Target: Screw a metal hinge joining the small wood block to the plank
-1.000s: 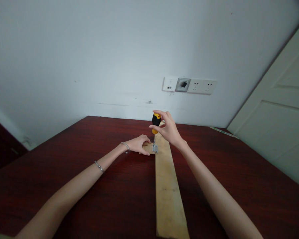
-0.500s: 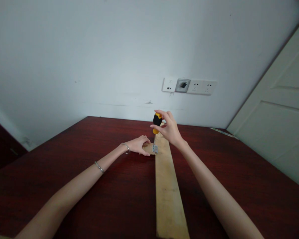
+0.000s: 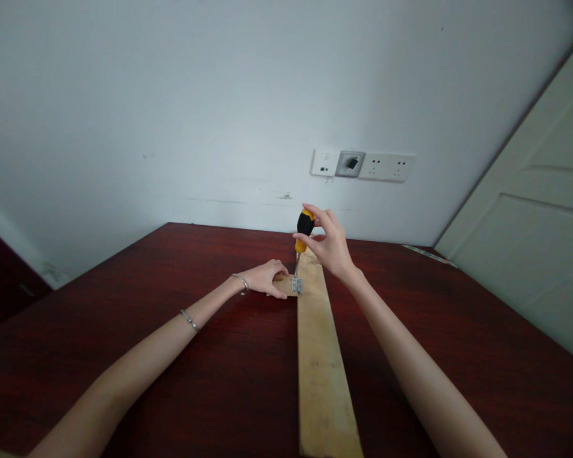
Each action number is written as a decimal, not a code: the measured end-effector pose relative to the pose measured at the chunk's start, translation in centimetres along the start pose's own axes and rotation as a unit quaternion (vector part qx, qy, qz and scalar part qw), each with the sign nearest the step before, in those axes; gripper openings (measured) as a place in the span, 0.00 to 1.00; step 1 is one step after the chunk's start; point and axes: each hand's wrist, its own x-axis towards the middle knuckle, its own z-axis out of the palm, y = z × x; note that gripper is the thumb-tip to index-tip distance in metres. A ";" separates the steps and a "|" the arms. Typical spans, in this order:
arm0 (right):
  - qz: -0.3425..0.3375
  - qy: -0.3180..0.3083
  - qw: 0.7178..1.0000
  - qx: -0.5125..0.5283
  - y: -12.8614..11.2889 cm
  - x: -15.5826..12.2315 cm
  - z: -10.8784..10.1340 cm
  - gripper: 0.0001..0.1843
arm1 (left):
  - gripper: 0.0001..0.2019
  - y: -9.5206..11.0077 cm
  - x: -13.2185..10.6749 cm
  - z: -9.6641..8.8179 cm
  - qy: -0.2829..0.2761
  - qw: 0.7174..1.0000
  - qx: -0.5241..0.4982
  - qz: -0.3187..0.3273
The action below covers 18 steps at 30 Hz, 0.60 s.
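Note:
In my right hand (image 3: 331,245) is a screwdriver (image 3: 306,224) with a black and yellow handle, pinched between thumb and fingers. Its shaft slants down to a small metal hinge (image 3: 296,285); whether the tip touches a screw is too small to tell. The hinge spans a small wooden block (image 3: 283,286) and a long wooden plank (image 3: 322,356). My left hand (image 3: 266,278) grips the small block from the left, thumb on the near side and fingers on the far side.
The dark red tabletop (image 3: 210,388) meets a white wall (image 3: 195,114). Low on the wall is a row of sockets (image 3: 381,166), one with a black plug. A pale panelled door (image 3: 544,216) stands at the right. A thin patterned strip (image 3: 428,254) lies at the table's back right edge.
My right hand and the screwdriver handle have shifted slightly up and to the right, and the handle leans more. My left hand, the block and the plank have stayed put.

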 end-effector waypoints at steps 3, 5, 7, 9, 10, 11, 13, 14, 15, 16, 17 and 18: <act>0.003 0.014 1.000 0.026 -0.2 0.2 -0.4 0.29 | 0.29 0.1 -0.1 0.0 0.000 1.000 0.001 -0.001; 0.007 0.018 0.999 0.049 -0.4 0.3 -0.7 0.30 | 0.29 0.1 -0.1 -0.1 0.002 1.000 0.000 -0.003; 0.010 0.012 0.997 0.069 -0.5 0.3 -0.9 0.30 | 0.30 0.2 -0.1 -0.1 0.004 1.000 0.002 -0.005; 0.012 -0.004 0.997 0.080 -0.6 0.3 -1.1 0.30 | 0.30 0.2 -0.1 -0.1 0.005 1.000 0.004 -0.006; 0.013 -0.012 0.997 0.081 -0.6 0.3 -1.1 0.31 | 0.30 0.1 -0.1 -0.1 0.006 1.000 0.004 -0.006; 0.012 -0.018 0.997 0.080 -0.6 0.3 -1.1 0.31 | 0.31 0.1 -0.1 -0.1 0.007 1.000 0.004 -0.006; 0.010 -0.025 0.997 0.074 -0.6 0.2 -1.0 0.31 | 0.31 0.0 -0.1 -0.1 0.009 1.000 0.004 -0.003; 0.009 -0.026 0.997 0.071 -0.6 0.1 -0.9 0.31 | 0.31 0.0 -0.1 -0.1 0.010 1.000 0.004 -0.001; 0.008 -0.027 0.997 0.071 -0.6 0.1 -0.9 0.31 | 0.31 0.0 -0.1 -0.1 0.011 1.000 0.003 0.000; 0.007 -0.027 0.997 0.071 -0.6 0.1 -0.9 0.31 | 0.31 0.0 -0.1 -0.1 0.013 1.000 0.003 0.001; 0.006 -0.027 0.997 0.072 -0.6 0.1 -0.8 0.31 | 0.31 0.0 -0.1 -0.1 0.013 1.000 0.003 0.002; 0.005 -0.025 0.997 0.073 -0.6 0.1 -0.8 0.30 | 0.31 0.1 -0.1 -0.1 0.014 1.000 0.002 0.002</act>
